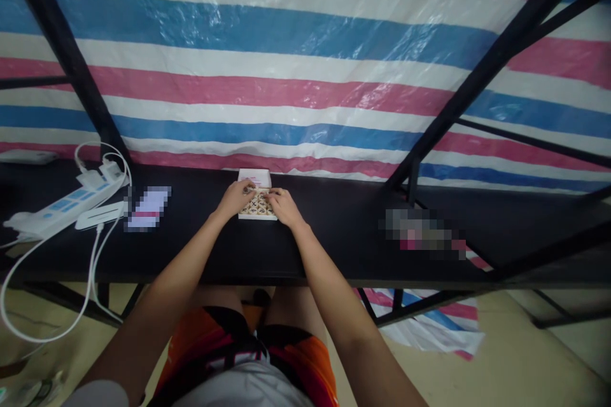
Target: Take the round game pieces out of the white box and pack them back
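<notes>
1. A small box of round pieces sat between the two hands, its front wall toward the person, on the black table
2. The left hand rested on the box's left edge and the right hand on its right edge, fingers bent down over the pieces; whether either pinched a piece could not be told
3. A pale lid lay just beyond the fingertips, touching the box's far side
4. Well out past the left hand lay a white power strip, its white cable drooping off the table's near edge
5. Beyond both hands a striped tarp of pink, blue and white hung as a back wall, crossed by black frame bars
6. Below the table showed a beige floor
</notes>
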